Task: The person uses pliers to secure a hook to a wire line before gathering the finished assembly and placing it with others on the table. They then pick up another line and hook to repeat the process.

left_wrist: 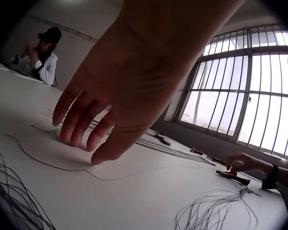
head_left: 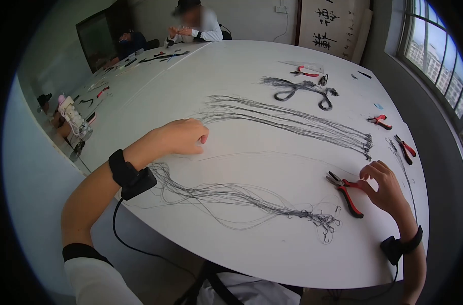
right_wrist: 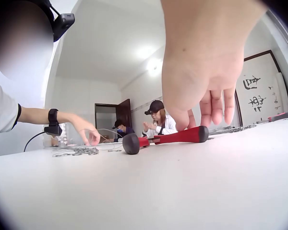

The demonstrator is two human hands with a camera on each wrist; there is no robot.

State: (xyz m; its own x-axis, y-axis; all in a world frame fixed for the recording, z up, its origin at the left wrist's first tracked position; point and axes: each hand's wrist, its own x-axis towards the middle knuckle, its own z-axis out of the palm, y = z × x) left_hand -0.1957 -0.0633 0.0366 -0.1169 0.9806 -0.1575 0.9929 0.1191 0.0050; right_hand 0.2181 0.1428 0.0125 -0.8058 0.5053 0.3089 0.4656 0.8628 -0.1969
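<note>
A single thin line (head_left: 264, 152) runs across the white table between the two hands. My left hand (head_left: 188, 136) is low over its left end, palm down, with fairly straight fingers and the thumb tip right by the line in the left wrist view. At the other end my right hand (head_left: 383, 185) pinches the line's tip between thumb and fingers; what sits on that tip is hidden. Red-handled pliers (head_left: 351, 204) lie against the right fingers, their jaws apart. Nearer me a loose bundle of dark lines (head_left: 226, 195) ends in a cluster of hooks (head_left: 320, 219).
Beyond lies a straighter row of lines (head_left: 287, 124) with hooks at its right end. Further back are two looped coils (head_left: 302, 91), a clear ruler (head_left: 313, 66) and more pliers (head_left: 380, 122). A person (head_left: 208, 30) sits across the table; a bottle (head_left: 74, 119) stands left.
</note>
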